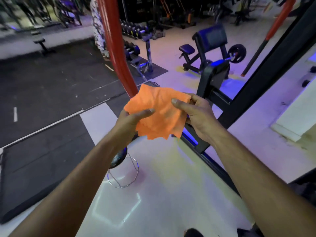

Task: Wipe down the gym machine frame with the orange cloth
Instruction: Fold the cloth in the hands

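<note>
An orange cloth (159, 112), folded into a rough square, is held up in front of me at mid-frame. My left hand (131, 120) grips its lower left edge, thumb on top. My right hand (195, 115) pinches its right side, thumb laid across the top. Behind the cloth stands the gym machine frame: a curved red tube (118, 53) rising at the upper middle and a black slanted beam (266, 72) running from upper right down to a black base rail (205, 151) on the floor. The cloth touches no part of the frame.
A small chrome-legged stool (123, 168) stands on the white floor below my left forearm. A preacher curl bench (210, 47) and a dumbbell rack (133, 31) stand further back. Dark rubber matting (42, 93) covers the floor on the left.
</note>
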Available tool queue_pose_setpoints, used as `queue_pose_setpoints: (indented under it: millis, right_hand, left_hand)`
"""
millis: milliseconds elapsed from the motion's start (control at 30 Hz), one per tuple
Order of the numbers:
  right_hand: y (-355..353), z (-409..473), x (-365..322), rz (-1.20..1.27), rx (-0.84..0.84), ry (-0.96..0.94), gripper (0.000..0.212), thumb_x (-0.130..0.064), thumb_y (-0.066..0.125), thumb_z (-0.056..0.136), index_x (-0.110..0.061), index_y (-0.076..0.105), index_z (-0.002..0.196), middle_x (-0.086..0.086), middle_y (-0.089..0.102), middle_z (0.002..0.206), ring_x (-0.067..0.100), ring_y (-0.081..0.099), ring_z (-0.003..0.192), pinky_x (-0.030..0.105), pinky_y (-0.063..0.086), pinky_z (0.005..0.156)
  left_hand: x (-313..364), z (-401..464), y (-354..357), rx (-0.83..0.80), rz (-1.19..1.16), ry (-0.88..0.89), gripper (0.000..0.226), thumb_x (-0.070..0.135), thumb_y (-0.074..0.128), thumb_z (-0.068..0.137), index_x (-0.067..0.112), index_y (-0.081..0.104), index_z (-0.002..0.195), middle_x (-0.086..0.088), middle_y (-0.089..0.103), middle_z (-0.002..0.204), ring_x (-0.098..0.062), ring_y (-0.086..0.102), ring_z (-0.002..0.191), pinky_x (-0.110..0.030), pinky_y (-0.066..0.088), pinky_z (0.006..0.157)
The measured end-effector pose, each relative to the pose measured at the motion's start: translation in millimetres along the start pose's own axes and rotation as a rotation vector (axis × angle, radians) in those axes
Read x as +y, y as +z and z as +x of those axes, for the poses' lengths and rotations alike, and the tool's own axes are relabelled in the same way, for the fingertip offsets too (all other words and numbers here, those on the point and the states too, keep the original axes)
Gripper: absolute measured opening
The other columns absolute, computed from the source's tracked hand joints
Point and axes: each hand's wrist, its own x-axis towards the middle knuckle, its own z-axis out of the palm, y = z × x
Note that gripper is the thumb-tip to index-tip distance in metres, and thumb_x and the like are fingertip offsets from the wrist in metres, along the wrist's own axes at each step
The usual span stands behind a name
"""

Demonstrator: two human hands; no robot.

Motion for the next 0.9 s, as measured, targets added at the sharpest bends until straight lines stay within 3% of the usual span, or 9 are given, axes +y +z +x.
queue_pose_setpoints:
  millis: [67,133,300,400,500,600,667,800,900]
  right_hand:
    - [14,8,-27,0.000,-0.036,-0.060,0.040,-0.029,0.094,0.087,-0.017,0.077,0.121,0.003,0.084,0.109,0.025,0.080,0.098,0.058,0.065,0.093]
    - [26,17,-55,-0.003,-0.072,-0.089,0.042,-0.025,0.092,0.090,-0.012,0.074,0.125,0.005,0.083,0.113,0.021,0.080,0.100,0.057,0.064,0.097]
    - [56,30,-98,-0.172,0.002,-0.097,0.062,-0.054,0.093,0.083,-0.018,0.063,0.123,-0.001,0.073,0.122,0.023,0.076,0.112,0.049,0.068,0.092]
    - [71,20,-101,-0.188,-0.226,0.080,0.050,-0.055,0.085,0.093,-0.009,0.077,0.113,0.008,0.082,0.113,0.024,0.082,0.094,0.038,0.070,0.071]
    - [87,19,-94,-0.168,-0.376,0.129,0.052,-0.048,0.082,0.098,-0.002,0.076,0.122,0.015,0.081,0.121,0.034,0.081,0.107,0.050,0.069,0.090]
    - [105,21,-83,-0.211,-0.410,0.141,0.058,-0.053,0.084,0.094,-0.006,0.074,0.126,0.014,0.080,0.123,0.033,0.077,0.116,0.056,0.066,0.095]
    - [116,22,-73,-0.239,-0.467,0.170,0.052,-0.051,0.083,0.096,-0.008,0.073,0.125,0.009,0.083,0.113,0.028,0.080,0.105,0.049,0.067,0.088]
    - [137,24,-50,-0.200,-0.500,0.164,0.036,-0.032,0.080,0.101,-0.001,0.074,0.118,0.001,0.080,0.086,0.014,0.075,0.070,0.031,0.062,0.065]
    - [153,31,-39,-0.230,-0.500,0.078,0.022,-0.028,0.077,0.104,-0.008,0.072,0.113,-0.003,0.071,0.078,0.008,0.064,0.058,0.024,0.052,0.053]
  left_hand:
    - [32,-6,-8,-0.018,-0.062,0.017,0.036,0.034,0.073,0.099,0.010,0.070,0.125,-0.008,0.077,0.094,-0.025,0.070,0.069,-0.032,0.051,0.055]
    - [59,-7,-18,-0.001,-0.089,0.044,0.039,0.043,0.070,0.100,0.012,0.071,0.123,-0.003,0.077,0.091,-0.021,0.070,0.069,-0.030,0.052,0.055]
    - [95,-2,-40,0.177,0.014,0.162,0.040,0.028,0.079,0.099,0.006,0.069,0.130,-0.007,0.080,0.107,-0.023,0.076,0.090,-0.036,0.059,0.068]
    - [101,-3,-45,0.198,0.012,0.204,0.031,0.024,0.074,0.103,0.012,0.069,0.131,-0.009,0.079,0.116,-0.026,0.075,0.103,-0.045,0.063,0.084]
    - [91,-11,-56,0.164,-0.030,0.186,0.040,0.024,0.074,0.103,0.014,0.065,0.141,-0.013,0.076,0.129,-0.031,0.074,0.115,-0.055,0.061,0.098]
    - [79,-23,-71,0.179,-0.076,0.136,0.048,0.027,0.076,0.097,0.013,0.064,0.141,-0.016,0.074,0.124,-0.037,0.070,0.109,-0.061,0.055,0.089]
    - [72,-33,-80,0.196,-0.115,0.106,0.052,0.026,0.074,0.095,0.009,0.062,0.142,-0.024,0.071,0.125,-0.042,0.065,0.107,-0.066,0.050,0.087]
    - [59,-44,-103,0.226,-0.302,0.038,0.049,0.024,0.068,0.091,0.002,0.070,0.135,-0.020,0.072,0.122,-0.040,0.068,0.106,-0.052,0.054,0.091]
    - [55,-44,-129,0.072,-0.406,-0.013,0.061,0.051,0.048,0.101,0.009,0.075,0.136,-0.019,0.064,0.146,-0.040,0.064,0.130,-0.048,0.055,0.103]
